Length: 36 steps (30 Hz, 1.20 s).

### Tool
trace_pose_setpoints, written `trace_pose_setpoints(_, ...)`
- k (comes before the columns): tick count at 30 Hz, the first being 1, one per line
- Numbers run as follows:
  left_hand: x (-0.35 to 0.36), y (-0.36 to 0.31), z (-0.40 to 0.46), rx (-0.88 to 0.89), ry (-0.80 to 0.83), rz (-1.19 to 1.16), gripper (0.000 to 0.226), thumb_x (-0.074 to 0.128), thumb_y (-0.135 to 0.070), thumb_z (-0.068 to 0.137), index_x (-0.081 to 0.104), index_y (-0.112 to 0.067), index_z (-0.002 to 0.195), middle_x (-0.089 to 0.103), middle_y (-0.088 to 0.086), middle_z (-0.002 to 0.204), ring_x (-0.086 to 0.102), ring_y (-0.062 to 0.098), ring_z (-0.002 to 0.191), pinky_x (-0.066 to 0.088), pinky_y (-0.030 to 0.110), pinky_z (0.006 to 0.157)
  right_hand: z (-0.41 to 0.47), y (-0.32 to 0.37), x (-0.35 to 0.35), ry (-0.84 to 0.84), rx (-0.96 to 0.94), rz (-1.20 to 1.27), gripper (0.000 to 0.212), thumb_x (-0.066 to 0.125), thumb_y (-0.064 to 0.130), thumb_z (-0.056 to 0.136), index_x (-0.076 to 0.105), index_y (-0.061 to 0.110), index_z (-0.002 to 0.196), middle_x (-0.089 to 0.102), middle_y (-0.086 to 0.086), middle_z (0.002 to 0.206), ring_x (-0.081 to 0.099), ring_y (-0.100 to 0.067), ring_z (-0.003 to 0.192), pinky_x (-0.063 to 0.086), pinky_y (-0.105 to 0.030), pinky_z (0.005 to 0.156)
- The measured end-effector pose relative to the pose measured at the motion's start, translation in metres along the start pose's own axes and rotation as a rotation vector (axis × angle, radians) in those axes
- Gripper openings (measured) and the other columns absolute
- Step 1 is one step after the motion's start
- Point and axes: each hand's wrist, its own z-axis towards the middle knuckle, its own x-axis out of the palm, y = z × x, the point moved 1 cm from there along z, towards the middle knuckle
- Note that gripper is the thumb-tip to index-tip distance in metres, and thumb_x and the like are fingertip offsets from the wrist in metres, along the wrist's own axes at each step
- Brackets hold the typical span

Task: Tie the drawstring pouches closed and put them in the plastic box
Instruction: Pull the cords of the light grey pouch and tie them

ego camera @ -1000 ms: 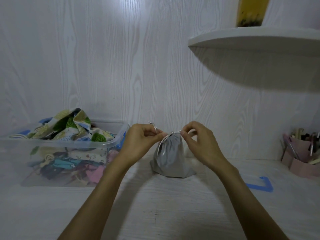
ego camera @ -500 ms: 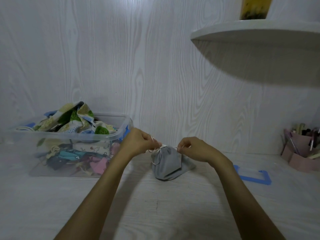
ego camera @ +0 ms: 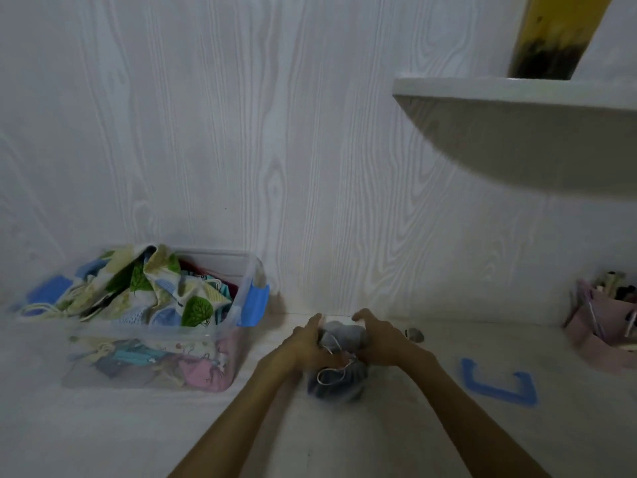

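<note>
One grey pouch (ego camera: 344, 339) lay on the surface (ego camera: 379, 443), just right of the one plastic box (ego camera: 238, 315). Two hands worked at it: the left hand (ego camera: 306, 346) held its left side and the right hand (ego camera: 382, 343) its right, each grip clenched around the cloth near the white drawstring (ego camera: 331, 374). The box held a heap of patterned pouches (ego camera: 148, 294); their number could not be counted.

No text or label can be read anywhere.
</note>
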Motion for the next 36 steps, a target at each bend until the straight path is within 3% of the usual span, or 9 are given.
trace_pose_setpoints(3, -0.001, -0.009, -0.002, -0.002, 0.067, 0.089, 0.095, 0.073, -0.047, 0.058, 0.038, -0.019, 0.142, 0.050, 0.004, 0.138, 0.049, 0.023, 0.126, 0.040, 0.035, 0.106, -0.007, -0.005, -0.005, 0.080, -0.048, 0.039, 0.044, 0.059, 0.019, 0.083, 0.053, 0.015, 0.127, 0.060, -0.010, 0.125, 0.059, -0.028, 0.108, 0.047, -0.031, 0.086)
trace_pose_setpoints(8, -0.017, -0.027, -0.035, 0.027, -0.021, -0.139, 0.016, 0.070, -0.019, 0.083, 0.073, -0.004, 0.083, 0.062, -0.005, 0.068, 0.055, 0.000, 0.073, 0.045, 0.027, 0.075, -0.046, -0.010, -0.046, 0.284, 0.041, 0.425, 0.039, 0.058, 0.009, 0.085, 0.060, 0.013, 0.123, 0.063, -0.014, 0.119, 0.064, -0.034, 0.101, 0.055, -0.035, 0.077)
trace_pose_setpoints(14, -0.112, -0.073, -0.094, 0.269, -0.205, -0.263, 0.014, 0.068, -0.006, 0.084, 0.072, 0.002, 0.095, 0.065, 0.002, 0.084, 0.052, -0.019, 0.055, 0.046, 0.013, 0.067, -0.064, 0.045, -0.112, 0.307, -0.145, 0.841, 0.027, 0.061, 0.015, 0.088, 0.066, 0.020, 0.113, 0.069, -0.004, 0.110, 0.069, -0.020, 0.094, 0.057, -0.036, 0.077)
trace_pose_setpoints(18, -0.194, -0.063, -0.120, 0.282, -0.443, -0.199, 0.019, 0.072, -0.028, 0.074, 0.076, -0.014, 0.088, 0.072, 0.000, 0.079, 0.061, -0.004, 0.067, 0.051, 0.025, 0.070, -0.040, 0.129, -0.121, 0.032, -0.253, 0.783, 0.013, 0.064, 0.009, 0.081, 0.066, 0.020, 0.088, 0.066, 0.002, 0.088, 0.064, 0.002, 0.076, 0.051, -0.038, 0.082)
trace_pose_setpoints(21, -0.230, -0.032, -0.122, 0.202, -0.568, -0.030, 0.025, 0.061, -0.037, 0.078, 0.075, -0.018, 0.086, 0.072, -0.001, 0.085, 0.065, 0.011, 0.082, 0.051, 0.031, 0.073, -0.022, 0.182, -0.091, -0.301, -0.185, 0.798, 0.022, 0.069, 0.009, 0.079, 0.073, 0.018, 0.098, 0.071, 0.000, 0.094, 0.066, -0.014, 0.086, 0.053, -0.035, 0.082)
trace_pose_setpoints(26, -0.223, 0.044, -0.104, 0.137, -0.161, 0.473, 0.094, 0.003, -0.071, 0.077, 0.038, -0.015, 0.144, 0.038, 0.011, 0.149, 0.036, 0.026, 0.137, 0.029, 0.036, 0.112, -0.008, 0.213, -0.022, -0.399, -0.227, 0.351, 0.034, 0.042, 0.022, 0.092, 0.067, 0.020, 0.115, 0.067, -0.003, 0.117, 0.062, -0.020, 0.107, 0.045, -0.029, 0.096)
trace_pose_setpoints(28, -0.223, 0.063, -0.090, 0.062, -0.072, 0.602, 0.080, 0.004, -0.065, 0.085, 0.012, -0.019, 0.151, 0.011, 0.006, 0.159, 0.011, 0.021, 0.147, 0.011, 0.035, 0.119, 0.002, 0.212, -0.012, -0.349, -0.353, 0.037, 0.050, 0.024, 0.029, 0.093, 0.051, 0.017, 0.133, 0.054, -0.002, 0.137, 0.048, -0.019, 0.128, 0.013, -0.038, 0.118)
trace_pose_setpoints(30, -0.222, 0.064, -0.082, 0.022, 0.030, 0.698, 0.060, 0.016, -0.045, 0.100, 0.002, -0.017, 0.151, 0.003, 0.006, 0.160, 0.005, 0.019, 0.147, 0.006, 0.034, 0.119, 0.005, 0.210, -0.012, -0.231, -0.381, -0.271, 0.050, 0.025, 0.031, 0.097, 0.034, 0.016, 0.144, 0.038, -0.001, 0.149, 0.026, -0.017, 0.142, -0.012, -0.040, 0.112)
trace_pose_setpoints(36, -0.218, 0.059, -0.057, -0.032, 0.230, 0.840, 0.052, 0.018, -0.042, 0.102, 0.011, -0.025, 0.151, 0.022, 0.002, 0.157, 0.022, 0.024, 0.142, 0.016, 0.037, 0.117, 0.030, 0.219, -0.013, 0.056, -0.376, -0.648, 0.055, 0.040, 0.050, 0.092, 0.040, 0.024, 0.140, 0.038, -0.001, 0.148, 0.007, -0.024, 0.145, -0.015, -0.057, 0.110)
